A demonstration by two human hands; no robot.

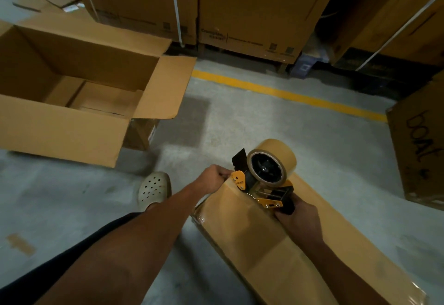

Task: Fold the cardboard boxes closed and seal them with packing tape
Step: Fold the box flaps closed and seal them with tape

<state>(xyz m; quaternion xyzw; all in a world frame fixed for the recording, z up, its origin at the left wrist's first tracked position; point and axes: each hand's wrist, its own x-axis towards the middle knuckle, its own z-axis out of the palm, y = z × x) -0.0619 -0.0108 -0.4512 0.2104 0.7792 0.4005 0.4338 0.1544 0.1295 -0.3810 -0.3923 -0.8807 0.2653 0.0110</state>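
At the far end of the long box [264, 256], your right hand [300, 223] grips the tape dispenser [264, 182], your left hand [213, 177] curls over the box edge beside it — slacken that hold and the tape [281, 151] may wrinkle or drift off the seam.

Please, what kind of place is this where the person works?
Probably a warehouse or packing area: large strapped cartons stand along the back, a yellow line is painted on the concrete floor, and an open cardboard box sits on it.
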